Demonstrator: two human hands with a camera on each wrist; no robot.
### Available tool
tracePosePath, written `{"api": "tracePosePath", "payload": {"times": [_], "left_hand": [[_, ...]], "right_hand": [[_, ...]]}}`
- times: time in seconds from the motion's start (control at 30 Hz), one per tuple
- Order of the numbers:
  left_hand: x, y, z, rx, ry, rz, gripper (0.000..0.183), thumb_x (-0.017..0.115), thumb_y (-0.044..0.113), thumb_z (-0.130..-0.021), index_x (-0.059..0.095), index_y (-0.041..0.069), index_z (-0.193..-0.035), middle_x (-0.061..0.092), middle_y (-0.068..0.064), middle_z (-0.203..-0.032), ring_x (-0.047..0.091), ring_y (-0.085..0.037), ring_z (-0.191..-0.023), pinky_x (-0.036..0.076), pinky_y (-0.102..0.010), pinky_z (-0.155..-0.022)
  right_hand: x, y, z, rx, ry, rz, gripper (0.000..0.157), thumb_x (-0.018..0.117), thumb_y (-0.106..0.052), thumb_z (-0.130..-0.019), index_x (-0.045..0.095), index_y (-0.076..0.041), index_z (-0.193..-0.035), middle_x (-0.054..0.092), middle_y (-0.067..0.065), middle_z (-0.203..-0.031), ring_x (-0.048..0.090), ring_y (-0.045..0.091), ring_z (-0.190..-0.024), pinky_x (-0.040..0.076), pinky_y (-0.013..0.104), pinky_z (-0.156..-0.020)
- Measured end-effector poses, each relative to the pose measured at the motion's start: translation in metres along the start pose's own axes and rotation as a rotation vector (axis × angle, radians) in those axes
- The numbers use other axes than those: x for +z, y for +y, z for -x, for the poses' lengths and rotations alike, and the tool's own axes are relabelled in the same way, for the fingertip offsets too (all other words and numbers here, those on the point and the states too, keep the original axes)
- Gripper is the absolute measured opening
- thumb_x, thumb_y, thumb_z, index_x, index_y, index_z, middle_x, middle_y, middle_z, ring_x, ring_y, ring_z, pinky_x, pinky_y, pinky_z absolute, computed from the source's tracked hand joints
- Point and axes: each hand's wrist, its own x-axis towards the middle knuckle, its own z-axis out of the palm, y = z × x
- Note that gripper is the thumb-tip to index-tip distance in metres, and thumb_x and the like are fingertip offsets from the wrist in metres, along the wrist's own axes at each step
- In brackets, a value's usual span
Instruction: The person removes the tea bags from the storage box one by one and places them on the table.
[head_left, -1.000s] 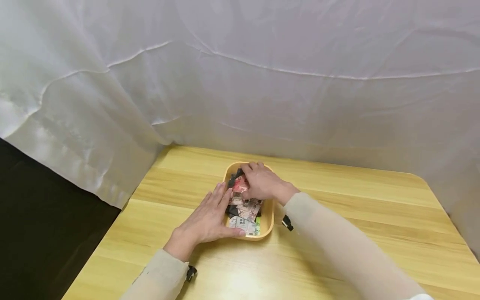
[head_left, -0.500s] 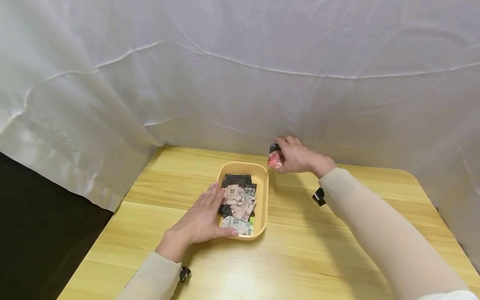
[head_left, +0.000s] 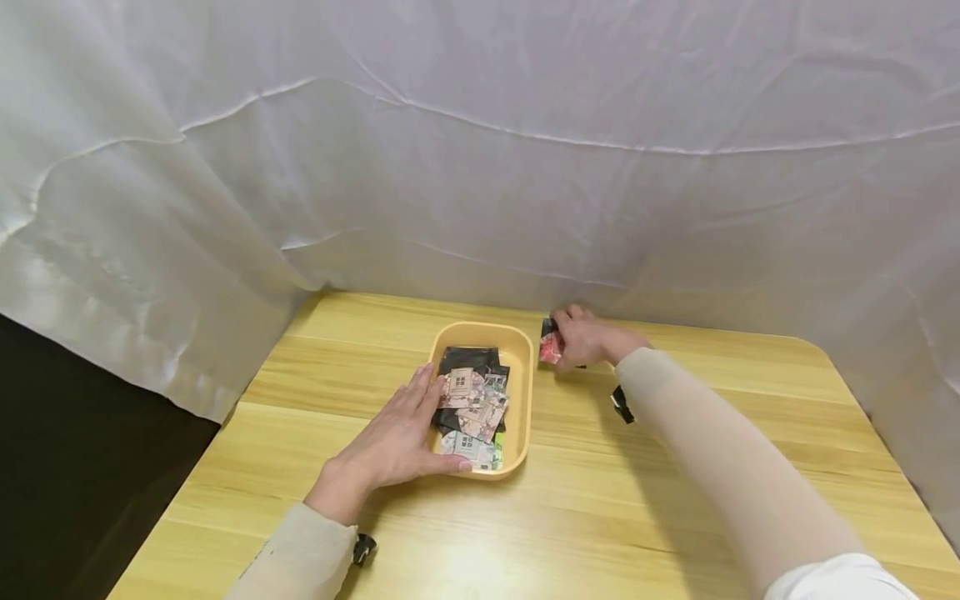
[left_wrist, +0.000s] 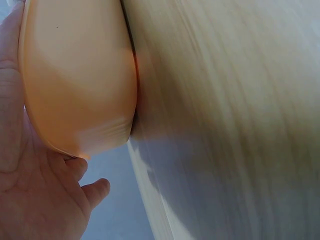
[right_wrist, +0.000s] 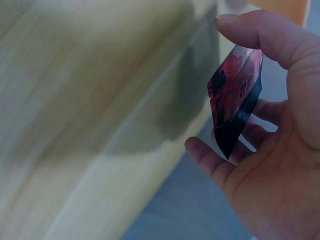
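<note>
A shallow yellow-orange plastic tray [head_left: 521,417] sits on the table and holds several small flat sachets, some black, some printed pink [head_left: 483,415] or pale green. My left hand [head_left: 386,442] rests along its left side with straight fingers, the thumb on the near rim. The left wrist view shows the tray's smooth outer wall [left_wrist: 80,75] against the palm. Beyond the tray's right far corner, low over the table, my right hand [head_left: 588,340] pinches a red and black sachet [right_wrist: 237,90]. Part of that sachet is hidden behind the fingers in the head view.
A light wood table [head_left: 675,467] extends around the tray. Pale grey cloth [head_left: 480,183] hangs behind the far edge and on the left. Something black [head_left: 90,467] fills the area past the table's left edge.
My right hand has lifted the red and black sachet out of the tray, carried it right and away, then lowered it towards the table. The left hand has stayed at the tray.
</note>
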Motion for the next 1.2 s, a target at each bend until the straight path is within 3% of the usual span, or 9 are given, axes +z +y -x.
{"api": "tracePosePath", "payload": {"times": [0.23, 0.7, 1.0, 1.2], "left_hand": [[0.0, 0.0, 0.003, -0.009, -0.006, 0.004, 0.133, 0.046, 0.096, -0.062, 0.005, 0.013, -0.158, -0.007, -0.008, -0.165, -0.003, -0.019, -0.152, 0.011, -0.041, -0.123], [0.001, 0.0, 0.006, -0.009, -0.008, 0.013, 0.132, 0.046, 0.096, -0.062, 0.003, 0.015, -0.158, -0.008, -0.008, -0.166, -0.004, -0.019, -0.152, 0.013, -0.041, -0.123], [0.0, 0.001, 0.006, -0.008, -0.008, 0.025, 0.133, 0.048, 0.095, -0.062, 0.007, 0.013, -0.158, -0.006, -0.008, -0.166, -0.003, -0.019, -0.152, 0.014, -0.042, -0.123], [-0.001, 0.0, 0.005, -0.011, -0.014, 0.028, 0.132, 0.048, 0.095, -0.062, 0.005, 0.014, -0.158, -0.007, -0.008, -0.166, -0.004, -0.018, -0.152, 0.014, -0.042, -0.123]], "right_hand": [[0.01, 0.003, -0.01, 0.013, -0.049, -0.01, 0.109, 0.085, -0.026, -0.066, 0.023, -0.001, -0.152, 0.033, 0.025, -0.147, 0.036, 0.043, -0.134, 0.033, 0.06, -0.112], [0.009, 0.0, -0.014, 0.013, -0.099, 0.025, 0.103, 0.085, -0.027, -0.069, 0.027, -0.003, -0.152, 0.034, 0.023, -0.148, 0.033, 0.044, -0.136, 0.033, 0.059, -0.112], [0.009, 0.001, -0.015, 0.039, -0.133, 0.018, 0.103, 0.085, -0.028, -0.073, 0.024, -0.006, -0.154, 0.018, 0.024, -0.16, 0.016, 0.048, -0.145, 0.024, 0.065, -0.114], [0.01, 0.002, -0.015, 0.063, -0.137, 0.043, 0.103, 0.083, -0.034, -0.075, 0.023, -0.009, -0.155, 0.014, 0.02, -0.162, 0.012, 0.045, -0.147, 0.018, 0.065, -0.116]]}}
